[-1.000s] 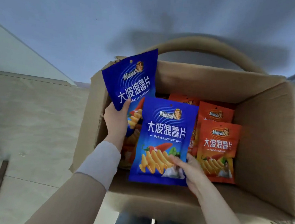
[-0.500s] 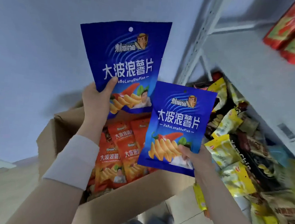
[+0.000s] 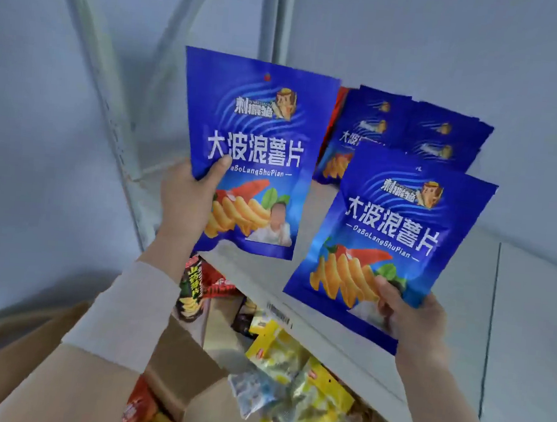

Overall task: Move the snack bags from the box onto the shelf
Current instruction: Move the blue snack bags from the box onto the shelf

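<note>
Blue bag point(image 3: 251, 154) at frame centre being gripped by left hand point(image 3: 187, 203), second blue bag point(image 3: 389, 240) at centre right being pinched by right hand point(image 3: 415, 320), both hanging before shelf point(image 3: 323, 336), box point(image 3: 189, 371) sitting lower left

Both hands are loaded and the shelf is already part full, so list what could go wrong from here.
1. The right hand pinches the right bag only near a bottom corner, so it may swing or slip out.
2. Pushing either bag in could topple the stack at the back of the shelf.
3. The left hand grips the left bag, so no hand is free to steady anything.
</note>
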Tool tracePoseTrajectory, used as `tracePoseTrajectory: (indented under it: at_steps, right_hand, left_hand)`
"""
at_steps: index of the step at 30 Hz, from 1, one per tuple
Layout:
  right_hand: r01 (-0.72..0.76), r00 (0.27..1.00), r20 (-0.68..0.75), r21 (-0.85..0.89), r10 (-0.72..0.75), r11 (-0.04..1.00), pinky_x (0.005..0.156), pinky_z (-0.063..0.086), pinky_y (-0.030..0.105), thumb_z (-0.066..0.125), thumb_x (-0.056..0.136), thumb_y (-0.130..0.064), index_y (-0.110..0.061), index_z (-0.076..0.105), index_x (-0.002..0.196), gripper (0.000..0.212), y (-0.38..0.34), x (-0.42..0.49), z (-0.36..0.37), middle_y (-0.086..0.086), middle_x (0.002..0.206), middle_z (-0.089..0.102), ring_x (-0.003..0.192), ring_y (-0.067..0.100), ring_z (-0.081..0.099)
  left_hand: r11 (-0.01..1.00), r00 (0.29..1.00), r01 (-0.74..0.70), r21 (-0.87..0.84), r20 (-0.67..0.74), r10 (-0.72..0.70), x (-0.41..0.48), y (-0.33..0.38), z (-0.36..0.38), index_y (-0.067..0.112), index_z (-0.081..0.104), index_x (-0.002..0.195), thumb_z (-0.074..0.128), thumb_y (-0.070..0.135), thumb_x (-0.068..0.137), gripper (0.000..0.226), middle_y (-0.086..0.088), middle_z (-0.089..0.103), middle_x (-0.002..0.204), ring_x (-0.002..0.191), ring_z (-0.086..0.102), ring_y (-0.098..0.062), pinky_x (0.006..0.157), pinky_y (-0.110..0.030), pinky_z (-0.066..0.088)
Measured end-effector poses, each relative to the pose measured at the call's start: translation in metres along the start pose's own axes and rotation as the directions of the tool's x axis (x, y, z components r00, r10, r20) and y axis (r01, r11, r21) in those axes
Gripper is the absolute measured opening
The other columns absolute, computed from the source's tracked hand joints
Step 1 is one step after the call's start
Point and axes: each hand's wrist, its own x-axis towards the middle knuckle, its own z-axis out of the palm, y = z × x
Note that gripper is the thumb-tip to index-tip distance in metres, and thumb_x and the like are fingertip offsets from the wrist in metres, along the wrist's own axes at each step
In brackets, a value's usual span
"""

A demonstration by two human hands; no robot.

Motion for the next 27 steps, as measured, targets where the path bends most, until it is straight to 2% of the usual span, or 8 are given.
tracePoseTrajectory:
  at_steps: [2, 5, 7, 9, 15, 20, 22, 27]
  right_hand:
    - [-0.003, 0.999, -0.047, -0.001, 0.003, 1.000, 0.052, 0.043, 0.022, 0.076, 0.073, -0.014, -0.018, 0.059, 0.075, 0.018, -0.005, 0.030, -0.014, -0.006, 0.059, 0.059, 0.040, -0.001, 0.052]
    - [-0.043, 0.993, -0.107, -0.002, 0.043, 0.999, 0.062, 0.047, 0.029, 0.078, 0.071, -0.020, -0.019, 0.061, 0.080, 0.020, -0.007, 0.071, -0.025, 0.001, 0.070, 0.063, 0.055, 0.012, 0.059]
    - [-0.047, 0.989, -0.141, -0.014, 0.045, 0.999, 0.060, 0.045, 0.028, 0.078, 0.071, -0.021, -0.020, 0.059, 0.076, 0.020, -0.008, 0.097, -0.023, 0.002, 0.069, 0.062, 0.058, 0.017, 0.055]
    - [-0.033, 0.985, -0.169, -0.025, 0.028, 0.999, 0.058, 0.042, 0.026, 0.078, 0.071, -0.019, -0.021, 0.057, 0.072, 0.022, -0.008, 0.125, -0.016, 0.002, 0.067, 0.059, 0.057, 0.017, 0.052]
    - [-0.051, 0.965, -0.262, -0.117, 0.018, 0.992, 0.062, 0.045, 0.028, 0.078, 0.073, -0.015, -0.023, 0.056, 0.072, 0.023, -0.001, 0.199, -0.002, 0.000, 0.073, 0.061, 0.068, 0.021, 0.057]
    - [-0.071, 0.953, -0.303, -0.162, 0.019, 0.984, 0.056, 0.043, 0.024, 0.077, 0.074, -0.016, -0.017, 0.060, 0.086, 0.020, 0.007, 0.238, 0.003, -0.002, 0.078, 0.064, 0.068, 0.012, 0.059]
    - [-0.061, 0.955, -0.297, -0.191, 0.002, 0.980, 0.058, 0.044, 0.025, 0.077, 0.074, -0.017, -0.015, 0.059, 0.091, 0.024, 0.010, 0.249, 0.006, -0.002, 0.079, 0.064, 0.070, 0.013, 0.060]
    - [-0.026, 0.952, -0.299, -0.293, -0.066, 0.956, 0.067, 0.046, 0.028, 0.080, 0.071, -0.017, -0.015, 0.052, 0.103, 0.043, 0.015, 0.268, 0.014, 0.002, 0.094, 0.062, 0.083, 0.018, 0.060]
  left_hand:
    - [0.999, 0.994, -0.023, 0.039, 0.109, 0.018, 0.011, -0.003, 0.045, 0.005, 0.067, 0.100, 0.064, 0.028, 0.087, 0.027, -0.001, 0.064, 0.088, 0.084, 0.063, -0.019, 0.066, -0.016, 0.046]
    - [0.997, 0.970, -0.051, 0.054, 0.239, 0.036, 0.029, -0.009, 0.106, 0.007, 0.067, 0.106, 0.065, 0.026, 0.087, 0.027, -0.001, 0.066, 0.094, 0.090, 0.063, -0.017, 0.064, -0.009, 0.043]
    - [0.994, 0.954, -0.085, 0.071, 0.293, 0.061, 0.044, -0.016, 0.141, 0.006, 0.066, 0.109, 0.065, 0.025, 0.087, 0.029, -0.002, 0.068, 0.102, 0.094, 0.063, -0.017, 0.068, -0.014, 0.044]
    - [0.988, 0.930, -0.119, 0.096, 0.358, 0.077, 0.062, -0.024, 0.174, 0.004, 0.067, 0.106, 0.064, 0.024, 0.087, 0.027, -0.002, 0.068, 0.098, 0.091, 0.062, -0.017, 0.062, -0.013, 0.041]
    - [0.986, 0.861, -0.069, 0.151, 0.508, -0.018, 0.123, -0.068, 0.261, 0.003, 0.069, 0.099, 0.064, 0.025, 0.087, 0.025, -0.012, 0.071, 0.098, 0.090, 0.066, -0.025, 0.069, -0.024, 0.041]
    - [0.980, 0.834, -0.058, 0.189, 0.549, -0.056, 0.145, -0.097, 0.310, 0.002, 0.066, 0.105, 0.065, 0.025, 0.087, 0.029, -0.014, 0.070, 0.104, 0.095, 0.065, -0.026, 0.073, -0.028, 0.046]
    - [0.972, 0.837, -0.075, 0.221, 0.544, -0.059, 0.149, -0.107, 0.323, 0.004, 0.064, 0.105, 0.065, 0.028, 0.086, 0.030, -0.012, 0.069, 0.106, 0.096, 0.065, -0.027, 0.077, -0.032, 0.050]
    - [0.940, 0.875, -0.133, 0.315, 0.483, -0.038, 0.153, -0.119, 0.340, 0.006, 0.060, 0.104, 0.064, 0.030, 0.086, 0.030, -0.010, 0.066, 0.108, 0.098, 0.062, -0.026, 0.073, -0.029, 0.044]
